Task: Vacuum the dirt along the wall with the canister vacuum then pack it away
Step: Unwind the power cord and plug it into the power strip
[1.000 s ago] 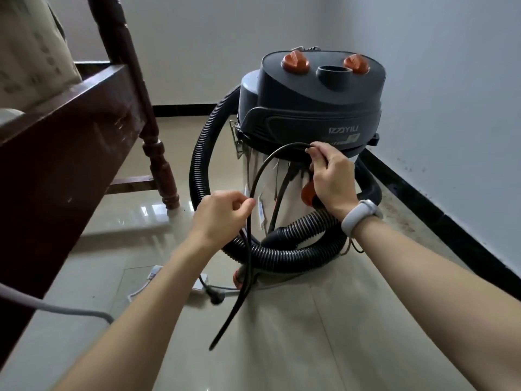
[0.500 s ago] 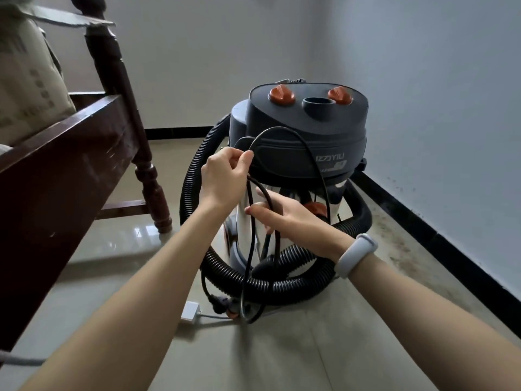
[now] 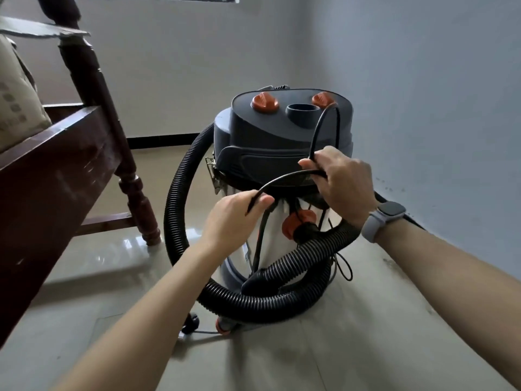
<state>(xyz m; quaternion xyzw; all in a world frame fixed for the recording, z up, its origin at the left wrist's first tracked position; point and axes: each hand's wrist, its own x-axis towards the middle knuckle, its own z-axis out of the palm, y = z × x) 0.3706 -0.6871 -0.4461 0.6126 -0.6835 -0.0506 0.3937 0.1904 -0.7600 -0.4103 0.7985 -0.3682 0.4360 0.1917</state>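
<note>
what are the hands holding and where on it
Both hold the thin black power cord: left hand pinches a lower stretch, right hand grips the loop's base.

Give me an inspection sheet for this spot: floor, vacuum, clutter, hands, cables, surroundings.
Surface: glossy tiled floor; dark specks along the right wall's base.
Job's things: canister vacuum upright, dark grey head with two orange knobs; corrugated black hose looped around the body.
Clutter: nothing seen loose on the floor beyond the cables.
Hands: left hand pinches the power cord; right hand grips the same cord in a loop rising over the head; a watch on the right wrist.
Cables: black cord runs between both hands and down the canister; a plug and a white cable lie at the base.
Surroundings: dark wooden furniture on the left, a sack on it; grey walls, black skirting.
</note>
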